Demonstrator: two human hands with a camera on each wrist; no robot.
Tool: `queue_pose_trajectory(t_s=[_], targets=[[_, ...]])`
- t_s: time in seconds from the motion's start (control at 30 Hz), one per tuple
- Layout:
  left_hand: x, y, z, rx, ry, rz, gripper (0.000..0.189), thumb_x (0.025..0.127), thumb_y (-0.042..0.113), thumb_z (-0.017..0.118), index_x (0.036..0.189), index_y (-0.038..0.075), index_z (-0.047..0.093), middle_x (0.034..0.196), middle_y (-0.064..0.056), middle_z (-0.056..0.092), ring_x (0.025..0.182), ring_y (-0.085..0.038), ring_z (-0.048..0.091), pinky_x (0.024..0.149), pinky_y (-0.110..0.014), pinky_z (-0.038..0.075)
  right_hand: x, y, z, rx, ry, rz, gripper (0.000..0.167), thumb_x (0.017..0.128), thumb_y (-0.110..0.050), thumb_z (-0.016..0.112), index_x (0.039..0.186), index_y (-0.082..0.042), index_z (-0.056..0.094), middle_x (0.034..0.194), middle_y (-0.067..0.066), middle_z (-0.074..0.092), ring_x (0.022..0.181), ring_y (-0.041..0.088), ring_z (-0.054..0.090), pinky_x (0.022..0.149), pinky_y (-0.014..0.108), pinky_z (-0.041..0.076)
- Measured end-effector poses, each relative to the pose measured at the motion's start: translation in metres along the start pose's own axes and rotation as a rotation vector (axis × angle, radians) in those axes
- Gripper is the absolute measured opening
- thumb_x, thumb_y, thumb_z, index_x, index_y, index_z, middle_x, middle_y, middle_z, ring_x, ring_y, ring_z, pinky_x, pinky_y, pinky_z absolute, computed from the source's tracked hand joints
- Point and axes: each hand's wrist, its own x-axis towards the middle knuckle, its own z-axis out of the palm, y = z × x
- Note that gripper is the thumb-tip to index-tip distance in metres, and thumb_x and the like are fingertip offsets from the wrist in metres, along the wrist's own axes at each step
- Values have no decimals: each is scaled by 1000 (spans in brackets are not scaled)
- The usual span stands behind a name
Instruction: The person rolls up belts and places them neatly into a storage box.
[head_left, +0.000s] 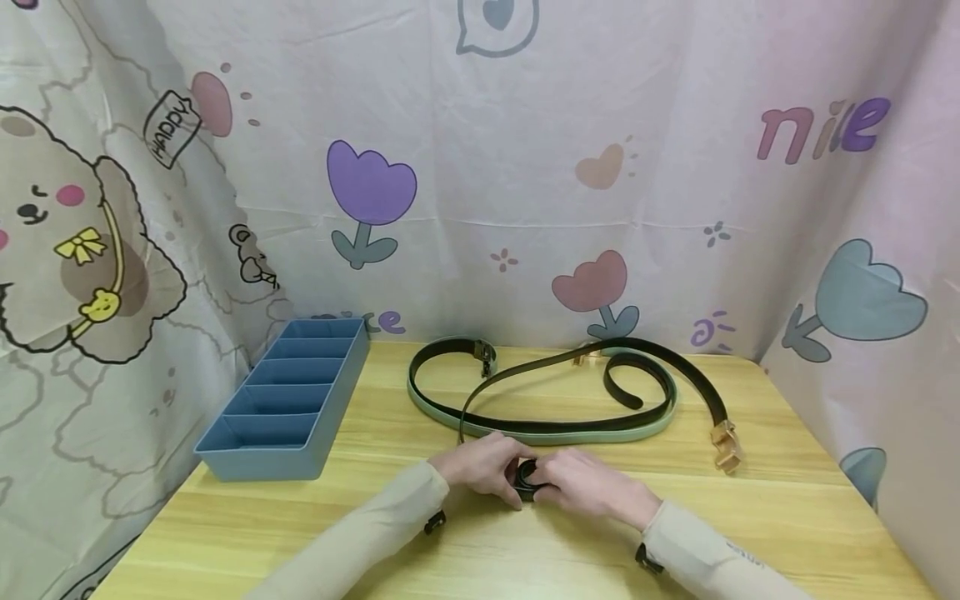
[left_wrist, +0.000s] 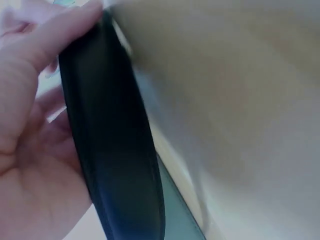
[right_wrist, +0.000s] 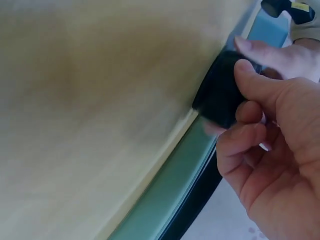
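Note:
Both hands are at the front middle of the table, working on a black belt whose end is coiled into a small roll. My left hand holds the strap beside the roll. In the left wrist view its thumb lies on the black belt, with fingers behind. My right hand pinches the roll between thumb and fingers. From the roll the strap loops back and right to a gold buckle. Behind the hands lies a large loop, with a green strap outside and a black strap inside.
A blue box with several compartments stands at the left of the wooden table. A dark buckle sits at the loop's left end. Printed curtains hang behind and at both sides.

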Motion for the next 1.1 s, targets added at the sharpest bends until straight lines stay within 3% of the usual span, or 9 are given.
queue_pose_trajectory(t_s=[0.13,0.33,0.5,0.8,0.9,1.1], targets=[[2,-2,-3,-33,-65,10,70,73,23,87,136,23,57,72,11,58,61,2,49,56,-15,43,-4,3,0,-30,-10,-4,3,91,-24,67,90,-23,70,83,-11,61,66,-4,48,59,15,42],[9,0,-4,-31,-28,4,60,71,29,88,127,26,66,76,16,60,60,2,49,53,-15,43,-9,2,-3,-34,-32,53,11,93,-24,66,102,-22,73,94,-7,65,68,-3,50,59,17,44],[10,3,-2,-2,31,-19,58,68,33,90,122,27,70,81,19,63,60,3,49,53,-14,42,-8,-1,-4,-77,-20,58,8,92,-26,66,98,-23,70,98,-6,64,68,-1,52,59,18,45],[6,5,2,45,36,-25,35,70,38,87,98,24,73,77,20,61,65,3,49,58,-14,41,-6,-7,-2,-74,-49,77,6,95,-23,63,92,-19,66,93,-6,58,66,0,46,56,17,40],[5,6,1,45,16,-22,32,71,38,87,95,24,71,76,20,59,65,3,49,58,-14,42,-6,-6,-1,-73,-48,66,8,95,-25,63,93,-19,68,91,-8,57,69,-1,48,59,17,43],[6,-1,-2,-6,-100,-10,44,72,25,87,111,25,65,87,16,60,74,2,52,68,-15,45,-4,1,-6,-164,-47,-24,9,90,-29,68,95,-23,72,95,-10,58,81,2,55,69,19,49]])
